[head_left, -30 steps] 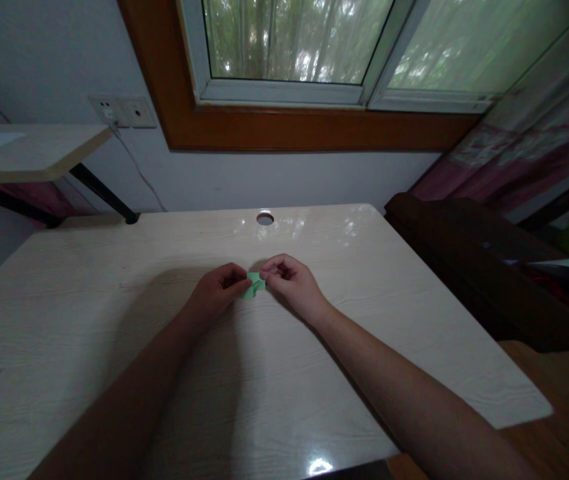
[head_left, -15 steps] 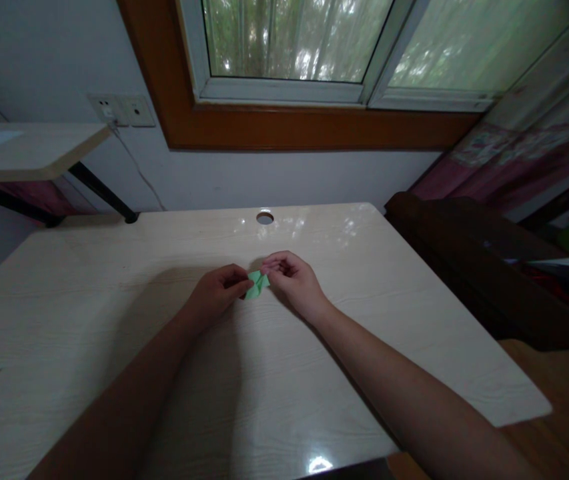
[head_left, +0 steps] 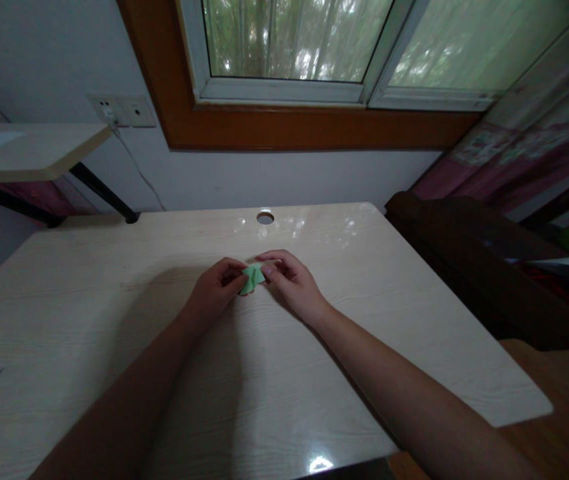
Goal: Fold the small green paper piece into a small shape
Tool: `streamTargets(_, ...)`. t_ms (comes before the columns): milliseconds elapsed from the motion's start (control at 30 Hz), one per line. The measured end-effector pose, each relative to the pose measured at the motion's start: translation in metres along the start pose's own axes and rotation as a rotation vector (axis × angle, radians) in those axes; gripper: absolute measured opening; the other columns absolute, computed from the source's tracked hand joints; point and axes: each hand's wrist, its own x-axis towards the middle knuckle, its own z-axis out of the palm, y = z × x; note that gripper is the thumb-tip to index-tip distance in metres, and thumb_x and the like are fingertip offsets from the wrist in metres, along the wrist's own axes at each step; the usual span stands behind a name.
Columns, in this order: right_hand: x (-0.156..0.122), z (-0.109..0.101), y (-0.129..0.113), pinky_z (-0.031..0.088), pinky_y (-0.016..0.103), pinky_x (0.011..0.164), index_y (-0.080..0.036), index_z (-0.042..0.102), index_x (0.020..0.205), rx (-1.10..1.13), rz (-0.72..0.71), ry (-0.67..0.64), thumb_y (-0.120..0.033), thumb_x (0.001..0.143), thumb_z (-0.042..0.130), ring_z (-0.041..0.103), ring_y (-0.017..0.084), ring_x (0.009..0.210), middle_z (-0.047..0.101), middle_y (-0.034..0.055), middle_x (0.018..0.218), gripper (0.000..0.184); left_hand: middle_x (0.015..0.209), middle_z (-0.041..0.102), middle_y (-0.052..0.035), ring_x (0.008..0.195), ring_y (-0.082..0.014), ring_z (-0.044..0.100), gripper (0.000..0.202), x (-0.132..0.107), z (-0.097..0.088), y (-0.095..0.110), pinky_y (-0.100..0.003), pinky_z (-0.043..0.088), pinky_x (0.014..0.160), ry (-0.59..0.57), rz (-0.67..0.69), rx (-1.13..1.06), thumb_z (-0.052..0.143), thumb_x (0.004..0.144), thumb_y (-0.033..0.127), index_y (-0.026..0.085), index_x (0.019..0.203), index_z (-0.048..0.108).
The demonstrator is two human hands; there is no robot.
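A small piece of folded green paper (head_left: 253,278) is held between my two hands, over the middle of the pale wood-grain table (head_left: 304,380). My left hand (head_left: 218,285) pinches its left edge between thumb and fingers. On the opposite side, the thumb and index finger of my right hand (head_left: 294,280) close on the paper's right edge, with the other fingers curled behind. Creases show on the paper's face. Its edges under my fingertips are hidden.
A round cable hole (head_left: 265,218) is near the table's back edge. At the left stands a raised shelf (head_left: 39,157) on black legs. A wall socket (head_left: 121,111) with a white cord sits behind it. Dark wooden furniture (head_left: 484,273) flanks the table's right side.
The green paper has shifted slightly left and up and now shows its face differently. My right thumb and fingers have closed in on its right edge.
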Motion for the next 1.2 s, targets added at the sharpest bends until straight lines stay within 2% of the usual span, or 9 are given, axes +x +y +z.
streamTargets(133, -0.001, -0.003, -0.005, 0.052, 0.037, 0.092, -0.028, 0.067, 0.116, -0.174, -0.188, -0.086, -0.03, 0.094, 0.06, 0.06, 0.02, 0.11, 0.063, 0.0074, 0.118, 0.023, 0.081, 0.067, 0.0003, 0.072, -0.0136, 0.065, 0.025, 0.0, 0.001, -0.002, -0.027, 0.055, 0.068, 0.035, 0.061, 0.007, 0.069, 0.084, 0.031, 0.019, 0.104, 0.062)
streamTargets(300, -0.002, 0.0, -0.003, 0.056, 0.032, 0.079, -0.027, 0.068, 0.107, -0.232, -0.249, -0.194, -0.027, 0.091, 0.065, 0.061, 0.019, 0.106, 0.06, 0.0088, 0.121, 0.016, 0.084, 0.064, 0.0009, 0.073, -0.0123, 0.062, 0.026, -0.001, 0.001, -0.002, -0.026, 0.056, 0.067, 0.024, 0.11, -0.039, 0.065, 0.089, 0.033, 0.02, 0.111, 0.059)
streamTargets(467, -0.001, 0.001, 0.0, 0.055, 0.031, 0.075, -0.025, 0.067, 0.098, -0.252, -0.247, -0.155, -0.028, 0.09, 0.067, 0.062, 0.018, 0.096, 0.063, 0.0078, 0.109, 0.009, 0.09, 0.064, -0.0006, 0.077, -0.0132, 0.063, 0.029, -0.001, 0.002, -0.004, -0.028, 0.06, 0.067, 0.037, 0.096, -0.112, 0.064, 0.09, 0.038, 0.02, 0.112, 0.058)
streamTargets(667, 0.0, -0.001, -0.003, 0.054, 0.03, 0.073, -0.025, 0.068, 0.094, -0.277, -0.236, -0.068, -0.029, 0.088, 0.07, 0.063, 0.017, 0.09, 0.065, 0.0057, 0.1, 0.008, 0.102, 0.067, -0.0041, 0.089, -0.0161, 0.067, 0.028, -0.004, 0.004, 0.001, -0.033, 0.063, 0.076, 0.043, 0.139, -0.153, 0.068, 0.088, 0.038, 0.02, 0.107, 0.059)
streamTargets(900, -0.001, -0.002, -0.005, 0.052, 0.032, 0.078, -0.025, 0.069, 0.097, -0.301, -0.244, -0.025, -0.031, 0.089, 0.07, 0.063, 0.018, 0.09, 0.065, 0.0054, 0.099, 0.01, 0.116, 0.066, -0.0086, 0.1, -0.0196, 0.067, 0.023, -0.009, 0.001, 0.006, -0.036, 0.061, 0.086, -0.042, 0.24, -0.147, 0.066, 0.09, 0.033, 0.02, 0.109, 0.063)
streamTargets(1033, -0.002, -0.002, -0.005, 0.052, 0.032, 0.079, -0.026, 0.069, 0.098, -0.3, -0.239, -0.037, -0.031, 0.09, 0.069, 0.063, 0.018, 0.091, 0.065, 0.0054, 0.099, 0.01, 0.118, 0.063, -0.0087, 0.103, -0.0198, 0.066, 0.021, -0.008, 0.001, 0.0, -0.035, 0.059, 0.09, -0.081, 0.294, -0.122, 0.069, 0.087, 0.025, 0.02, 0.107, 0.063)
streamTargets(1200, 0.0, -0.004, -0.005, 0.051, 0.033, 0.08, -0.026, 0.068, 0.094, -0.307, -0.257, -0.048, -0.031, 0.09, 0.069, 0.063, 0.018, 0.092, 0.066, 0.0048, 0.097, 0.006, 0.115, 0.065, -0.0087, 0.1, -0.0191, 0.068, 0.016, -0.005, -0.001, -0.006, -0.034, 0.059, 0.088, -0.038, 0.32, 0.027, 0.069, 0.085, 0.023, 0.02, 0.1, 0.062)
